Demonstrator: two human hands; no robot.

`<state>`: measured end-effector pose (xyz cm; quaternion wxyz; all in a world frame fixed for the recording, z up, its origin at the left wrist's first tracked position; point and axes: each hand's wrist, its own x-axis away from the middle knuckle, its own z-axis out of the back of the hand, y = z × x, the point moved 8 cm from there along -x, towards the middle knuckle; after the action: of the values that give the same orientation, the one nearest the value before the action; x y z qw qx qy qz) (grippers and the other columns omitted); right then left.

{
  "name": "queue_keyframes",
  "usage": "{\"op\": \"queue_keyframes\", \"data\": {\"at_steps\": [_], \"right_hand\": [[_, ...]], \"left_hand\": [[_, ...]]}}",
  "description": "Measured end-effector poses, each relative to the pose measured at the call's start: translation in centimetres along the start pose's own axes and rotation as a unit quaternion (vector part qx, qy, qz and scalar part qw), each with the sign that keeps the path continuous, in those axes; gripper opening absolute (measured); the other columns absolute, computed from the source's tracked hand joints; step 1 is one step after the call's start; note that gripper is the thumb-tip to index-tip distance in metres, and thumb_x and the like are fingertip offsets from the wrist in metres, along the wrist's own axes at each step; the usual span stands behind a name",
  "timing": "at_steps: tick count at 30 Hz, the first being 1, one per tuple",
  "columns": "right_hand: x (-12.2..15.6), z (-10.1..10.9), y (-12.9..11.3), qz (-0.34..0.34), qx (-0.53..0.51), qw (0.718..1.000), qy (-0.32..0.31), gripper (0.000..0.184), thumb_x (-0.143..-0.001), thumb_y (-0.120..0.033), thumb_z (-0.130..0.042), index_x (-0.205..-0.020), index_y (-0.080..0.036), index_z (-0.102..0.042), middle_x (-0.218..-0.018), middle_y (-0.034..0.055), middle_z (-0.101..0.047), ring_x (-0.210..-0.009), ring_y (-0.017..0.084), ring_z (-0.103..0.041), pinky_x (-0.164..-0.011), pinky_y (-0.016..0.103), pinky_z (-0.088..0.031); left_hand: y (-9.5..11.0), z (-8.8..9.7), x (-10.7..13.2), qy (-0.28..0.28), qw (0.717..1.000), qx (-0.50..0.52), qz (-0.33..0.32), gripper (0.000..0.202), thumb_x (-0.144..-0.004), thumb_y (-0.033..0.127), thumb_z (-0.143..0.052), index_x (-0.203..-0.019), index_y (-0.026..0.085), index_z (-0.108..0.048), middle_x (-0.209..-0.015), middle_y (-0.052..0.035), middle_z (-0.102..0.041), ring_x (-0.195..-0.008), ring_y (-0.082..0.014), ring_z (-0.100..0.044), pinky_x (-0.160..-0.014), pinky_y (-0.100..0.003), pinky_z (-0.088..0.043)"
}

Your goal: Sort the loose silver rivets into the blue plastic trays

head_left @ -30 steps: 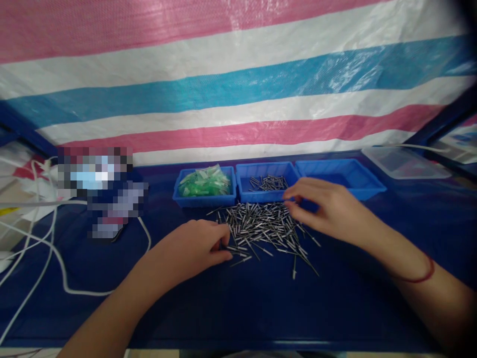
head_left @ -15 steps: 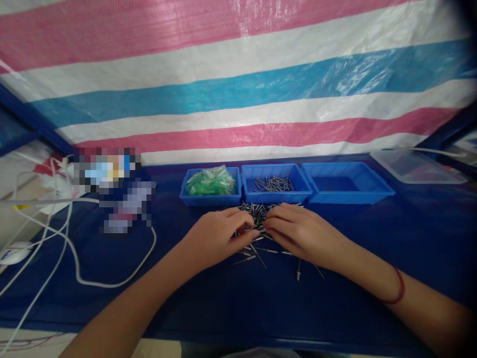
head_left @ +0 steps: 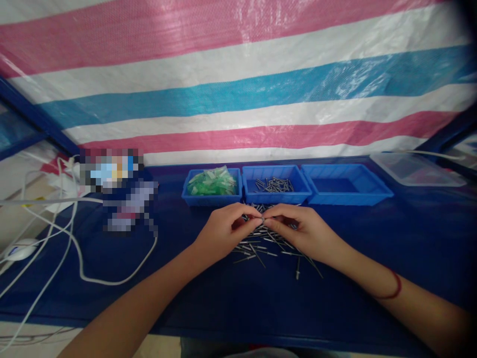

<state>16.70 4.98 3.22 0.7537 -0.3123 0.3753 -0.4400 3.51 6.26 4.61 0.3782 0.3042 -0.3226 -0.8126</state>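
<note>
Blue tabletop (head_left: 231,303), pin pile (head_left: 272,243): L hand (head_left: 223,231) & R hand (head_left: 301,231) pinch one pin (head_left: 263,219) above it, prob. keeping it separate.

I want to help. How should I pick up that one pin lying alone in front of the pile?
Probably pinch the pin at its middle, from above, fingers on its left and right. It lies flat, thin, pointing away from you, clear of the pile.
</note>
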Motion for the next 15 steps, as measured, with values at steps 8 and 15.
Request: {"op": "queue_keyframes", "data": {"at_steps": [8,15], "right_hand": [[0.12,-0.46,0.52,-0.049,-0.080,0.996,-0.010,0.024,-0.085,-0.038,-0.058,-0.092,-0.018,-0.069,-0.073,0.0018,-0.067,-0.060,0.013,-0.057,-0.053,0.024,-0.045],[0.12,-0.76,-0.01,-0.027,-0.048,0.998,-0.029,0.027,-0.088,-0.040,-0.053,-0.095,-0.018,-0.068,-0.072,0.0022,-0.065,-0.059,0.013,-0.054,-0.052,0.024,-0.044]], "left_hand": [[-0.47,0.23,0.25,0.038,0.995,0.085,0.040,0.021,-0.085,0.033,-0.060,-0.094,0.016,-0.066,-0.078,-0.0014,-0.068,-0.056,-0.0082,-0.058,-0.051,-0.018,-0.044],[0.01,0.41,0.41,0.042,0.996,0.079,0.018,0.018,-0.085,0.032,-0.060,-0.092,0.016,-0.067,-0.084,-0.0035,-0.069,-0.062,-0.0097,-0.060,-0.057,-0.019,-0.047]]}}
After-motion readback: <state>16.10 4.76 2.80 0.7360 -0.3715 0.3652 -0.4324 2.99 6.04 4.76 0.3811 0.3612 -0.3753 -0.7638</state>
